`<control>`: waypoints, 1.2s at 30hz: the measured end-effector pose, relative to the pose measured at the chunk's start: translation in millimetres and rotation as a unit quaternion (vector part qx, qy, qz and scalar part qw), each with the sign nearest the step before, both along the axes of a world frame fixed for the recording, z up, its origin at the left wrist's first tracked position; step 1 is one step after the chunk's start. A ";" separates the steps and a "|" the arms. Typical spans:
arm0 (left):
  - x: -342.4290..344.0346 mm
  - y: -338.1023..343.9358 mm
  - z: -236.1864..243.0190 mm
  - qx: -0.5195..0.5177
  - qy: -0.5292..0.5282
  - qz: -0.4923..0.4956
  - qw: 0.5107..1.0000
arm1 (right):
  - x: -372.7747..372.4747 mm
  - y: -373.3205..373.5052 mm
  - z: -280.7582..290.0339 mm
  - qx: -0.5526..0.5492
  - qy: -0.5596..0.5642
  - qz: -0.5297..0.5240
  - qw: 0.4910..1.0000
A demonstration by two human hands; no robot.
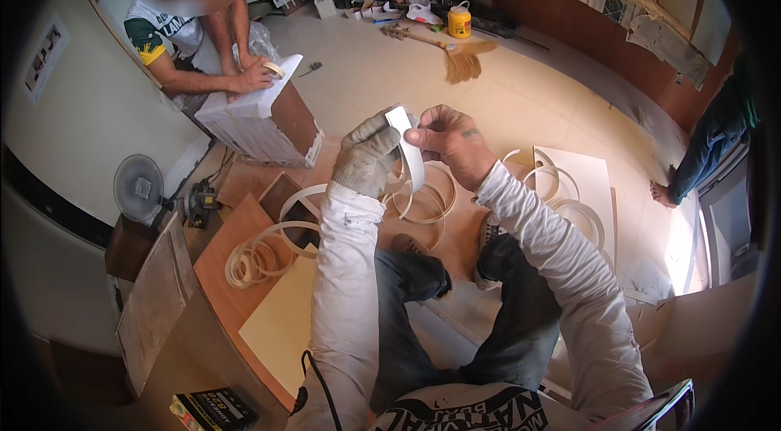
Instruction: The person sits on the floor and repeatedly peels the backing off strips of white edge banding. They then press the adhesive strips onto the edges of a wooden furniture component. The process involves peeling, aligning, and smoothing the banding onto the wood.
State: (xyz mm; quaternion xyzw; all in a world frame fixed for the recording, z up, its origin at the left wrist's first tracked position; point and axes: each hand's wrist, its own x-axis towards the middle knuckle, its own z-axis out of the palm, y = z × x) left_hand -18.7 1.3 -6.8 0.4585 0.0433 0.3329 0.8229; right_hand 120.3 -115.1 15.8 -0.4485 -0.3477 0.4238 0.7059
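Observation:
In front of my chest I hold a white flat strip of edge banding (pixel 413 161). My left hand (pixel 363 156), in a grey work glove, is closed around its upper part. My bare right hand (pixel 457 144) pinches at the strip's upper right side with thumb and fingers. The strip's lower part curves down between my hands. Below them, loose loops of pale banding (pixel 444 201) lie over the brown boards. Another coil of banding (pixel 244 266) rests on a wood panel (pixel 213 264) to the left, and more loops (pixel 587 215) lie on a white board (pixel 598 175) at the right.
At the upper left a co-worker (pixel 183 32) holds a tape roll (pixel 274 70) on a white-topped box (pixel 244 118). A fan (pixel 138 187) and a power tool (pixel 200 203) stand left. A broom (pixel 464 63) and yellow jar (pixel 460 21) are farther off. A person's leg (pixel 706 142) shows right.

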 end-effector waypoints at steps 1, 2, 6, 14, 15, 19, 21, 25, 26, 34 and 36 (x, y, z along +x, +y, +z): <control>0.0 -0.6 0.9 -0.001 -0.001 -0.008 1.000 | -0.5 -0.2 0.4 0.008 0.007 0.008 1.000; -0.3 -1.1 1.9 -0.001 -0.002 -0.017 1.000 | -0.8 -0.5 0.8 -0.010 -0.003 0.003 1.000; -2.4 -2.3 5.0 0.014 -0.004 -0.032 0.999 | -2.3 -2.1 -0.1 -0.030 -0.033 0.001 0.999; -7.7 -2.7 5.3 0.039 -0.003 -0.064 0.997 | -17.0 -11.4 3.3 0.067 -0.327 -0.147 0.931; -6.8 -4.0 6.1 0.045 -0.013 -0.065 0.997 | -17.9 -14.1 6.2 0.096 -0.356 -0.152 0.917; -3.4 -12.6 11.6 0.062 -0.034 -0.039 0.997 | -14.1 -21.9 19.7 0.187 -0.429 -0.134 0.873; -4.2 -15.4 15.4 0.052 -0.045 -0.052 0.996 | -11.8 -23.1 23.3 0.184 -0.452 -0.143 0.861; -8.6 -15.7 22.6 0.081 -0.014 -0.065 0.994 | -10.7 -22.3 22.9 0.175 -0.457 -0.146 0.860; -9.5 -15.7 23.7 0.094 -0.001 -0.062 0.994 | -11.2 -21.5 22.0 0.180 -0.454 -0.151 0.859; -1.4 -26.0 18.9 0.022 -0.044 -0.065 0.997 | -10.6 -20.8 24.9 0.192 -0.490 -0.174 0.833; -4.2 -23.3 19.2 0.035 -0.032 -0.088 0.995 | -8.6 -25.5 27.7 0.172 -0.429 -0.091 0.882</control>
